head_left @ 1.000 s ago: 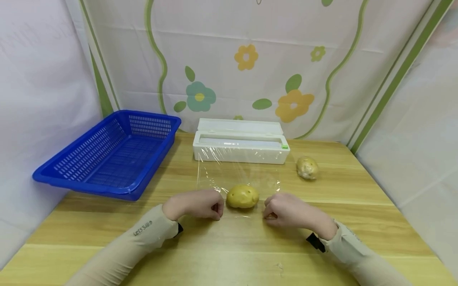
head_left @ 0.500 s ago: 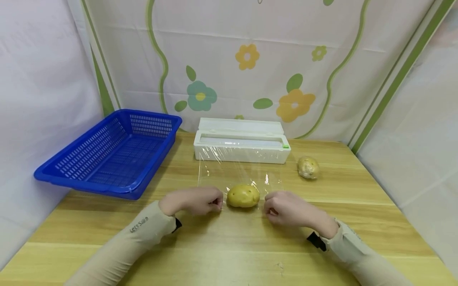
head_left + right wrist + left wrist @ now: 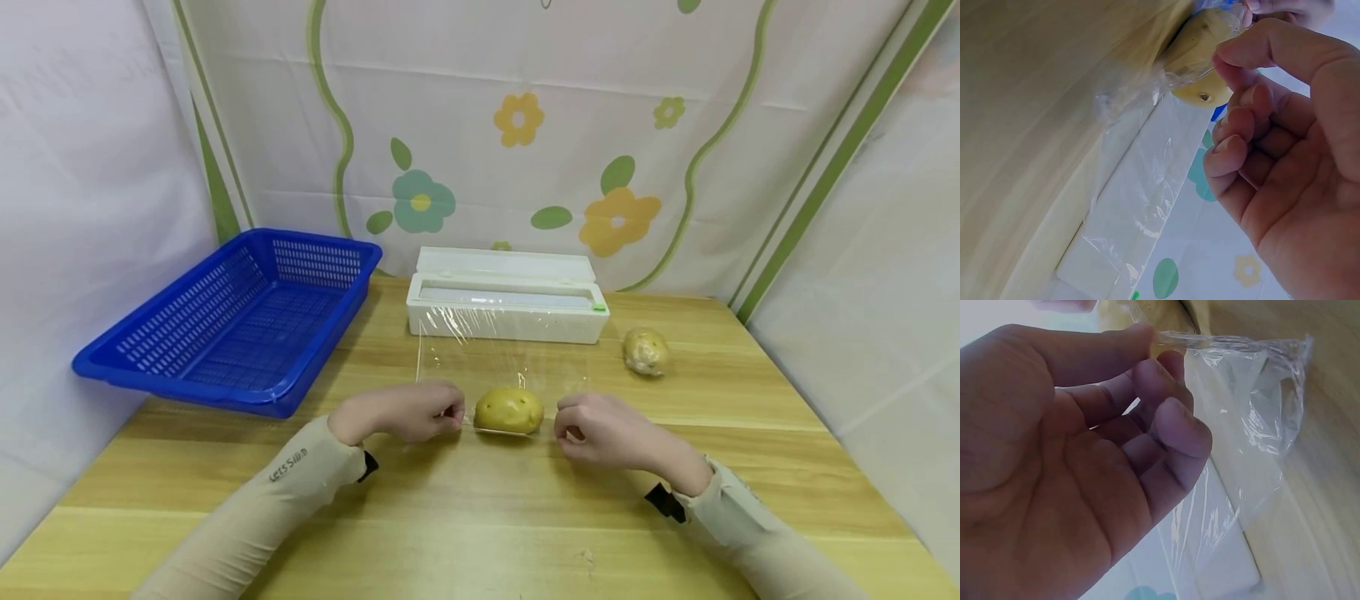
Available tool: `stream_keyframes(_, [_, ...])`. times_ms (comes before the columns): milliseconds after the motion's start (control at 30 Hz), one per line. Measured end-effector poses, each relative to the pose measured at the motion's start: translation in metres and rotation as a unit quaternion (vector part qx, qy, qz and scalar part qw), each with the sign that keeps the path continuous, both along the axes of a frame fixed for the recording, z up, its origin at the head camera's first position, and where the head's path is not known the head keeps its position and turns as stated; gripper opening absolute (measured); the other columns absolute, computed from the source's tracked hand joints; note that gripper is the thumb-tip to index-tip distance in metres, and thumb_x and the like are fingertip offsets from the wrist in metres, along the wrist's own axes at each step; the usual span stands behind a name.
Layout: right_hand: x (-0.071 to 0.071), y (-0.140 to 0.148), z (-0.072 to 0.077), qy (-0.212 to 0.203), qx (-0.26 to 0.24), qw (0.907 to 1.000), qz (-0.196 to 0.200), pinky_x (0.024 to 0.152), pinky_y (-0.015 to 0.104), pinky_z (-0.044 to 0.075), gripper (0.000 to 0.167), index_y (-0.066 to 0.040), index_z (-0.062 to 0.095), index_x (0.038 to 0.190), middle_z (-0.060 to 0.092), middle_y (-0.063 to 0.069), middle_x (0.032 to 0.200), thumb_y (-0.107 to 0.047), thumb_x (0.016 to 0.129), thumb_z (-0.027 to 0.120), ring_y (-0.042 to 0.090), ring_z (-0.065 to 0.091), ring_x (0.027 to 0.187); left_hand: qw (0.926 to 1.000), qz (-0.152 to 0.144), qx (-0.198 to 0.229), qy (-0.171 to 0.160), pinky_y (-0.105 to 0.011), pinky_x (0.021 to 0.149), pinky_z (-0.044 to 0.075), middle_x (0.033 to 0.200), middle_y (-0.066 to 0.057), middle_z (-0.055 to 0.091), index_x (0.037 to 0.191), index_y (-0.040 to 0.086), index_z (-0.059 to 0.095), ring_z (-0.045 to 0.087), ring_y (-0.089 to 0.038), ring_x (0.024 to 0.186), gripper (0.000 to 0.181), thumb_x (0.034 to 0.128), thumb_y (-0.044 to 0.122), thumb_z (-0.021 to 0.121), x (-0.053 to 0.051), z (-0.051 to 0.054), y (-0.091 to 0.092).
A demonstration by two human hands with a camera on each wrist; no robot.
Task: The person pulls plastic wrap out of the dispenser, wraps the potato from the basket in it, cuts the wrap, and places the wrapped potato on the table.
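A yellow potato [image 3: 509, 411] lies on the wooden table between the two hands. Clear cling film [image 3: 480, 362] runs from the white box to the potato, its front edge showing as a bright line across the potato's lower front. Left of the potato, the left hand [image 3: 405, 410] pinches the film between thumb and fingers; in the left wrist view the gathered film [image 3: 1241, 394] trails from that pinch. The right hand [image 3: 611, 433] pinches the film's other side, its thumb and index fingertip together beside the potato [image 3: 1200, 56] in the right wrist view.
Behind the potato stands a white film dispenser box [image 3: 510, 325], lid raised, with a green piece at its right end. A film-covered potato [image 3: 645, 352] sits at the right. A blue plastic basket [image 3: 187, 390] occupies the left side. Printed fabric walls [image 3: 465, 167] enclose the table.
Both hands have moved slightly away from the body, the left one more. The film's front edge has shifted from the table before the potato back to the potato's lower front.
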State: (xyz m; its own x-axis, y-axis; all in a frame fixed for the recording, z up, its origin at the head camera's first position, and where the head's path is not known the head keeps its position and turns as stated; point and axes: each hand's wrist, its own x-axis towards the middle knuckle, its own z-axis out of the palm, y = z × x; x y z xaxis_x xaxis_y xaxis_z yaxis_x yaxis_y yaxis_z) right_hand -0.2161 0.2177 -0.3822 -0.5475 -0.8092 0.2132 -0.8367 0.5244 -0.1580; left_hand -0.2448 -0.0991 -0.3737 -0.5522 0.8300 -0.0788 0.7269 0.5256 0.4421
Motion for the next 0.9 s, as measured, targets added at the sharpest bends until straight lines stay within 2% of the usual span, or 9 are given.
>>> stream_keyframes(333, [-0.004,0.003,0.001,-0.005,-0.011,0.9995,-0.03,0.052,0.021,0.039,0.018,-0.024,0.061,0.076,0.049,-0.009,0.069,-0.009,0.08,0.07,0.002,0.041,0.061,0.9998,0.017,-0.003,0.006,-0.03,0.074,0.043,0.086,0.006,0.049,0.084,0.014,0.057,0.048,-0.011,0.08,0.014,0.0959,0.006,0.059,0.001,-0.003,0.004])
stream_keyframes(467, [-0.003,0.001,0.001,-0.006,-0.016,0.9992,-0.037,0.051,0.022,0.038,0.018,-0.024,0.06,0.075,0.048,-0.009,0.067,-0.01,0.08,0.07,0.001,0.041,0.061,0.9994,0.02,0.01,0.026,-0.029,0.073,0.044,0.087,0.004,0.05,0.084,0.013,0.058,0.048,-0.012,0.08,0.013,0.0945,0.005,0.06,0.002,-0.001,0.002])
stream_keyframes(567, [-0.004,0.001,-0.001,-0.009,-0.022,0.9991,-0.035,0.052,0.022,0.038,0.018,-0.024,0.06,0.076,0.048,-0.01,0.067,-0.01,0.08,0.07,0.001,0.041,0.061,0.9983,0.045,0.018,0.033,-0.03,0.078,0.048,0.098,0.001,0.054,0.097,0.012,0.061,0.053,-0.013,0.088,0.006,0.0985,0.017,0.06,0.005,0.003,0.004])
stream_keyframes(633, [-0.005,0.001,-0.002,-0.013,-0.025,0.999,-0.034,0.053,0.022,0.038,0.018,-0.024,0.06,0.076,0.048,-0.011,0.068,-0.01,0.08,0.07,0.001,0.041,0.062,0.9971,0.062,0.017,0.041,-0.034,0.088,0.048,0.115,-0.002,0.056,0.116,0.01,0.061,0.056,-0.017,0.102,0.029,0.098,0.033,0.062,0.009,0.006,0.008])
stream_keyframes(733, [-0.005,0.001,-0.003,-0.019,-0.03,0.9989,-0.031,0.054,0.022,0.039,0.018,-0.025,0.06,0.077,0.047,-0.012,0.068,-0.01,0.081,0.07,0.002,0.042,0.062,0.9962,0.06,0.006,0.062,-0.04,0.102,0.041,0.139,-0.007,0.046,0.142,0.01,0.046,0.047,-0.022,0.125,0.076,0.0867,0.057,0.068,0.015,0.008,0.019])
stream_keyframes(800, [-0.006,0.002,-0.004,-0.022,-0.034,0.9987,-0.03,0.054,0.023,0.039,0.019,-0.025,0.059,0.077,0.047,-0.011,0.068,-0.01,0.081,0.07,0.002,0.042,0.062,0.995,0.041,-0.002,0.091,-0.043,0.105,0.038,0.145,-0.01,0.041,0.149,0.009,0.037,0.04,-0.026,0.132,0.097,0.0771,0.063,0.074,0.016,0.008,0.027])
stream_keyframes(900, [-0.007,0.002,-0.003,-0.027,-0.037,0.9985,-0.03,0.054,0.023,0.039,0.019,-0.025,0.059,0.077,0.049,-0.009,0.067,-0.01,0.081,0.07,0.002,0.042,0.062,0.9914,0.025,-0.006,0.128,-0.044,0.104,0.039,0.144,-0.011,0.04,0.151,0.007,0.033,0.039,-0.027,0.131,0.111,0.0671,0.061,0.083,0.015,0.004,0.037])
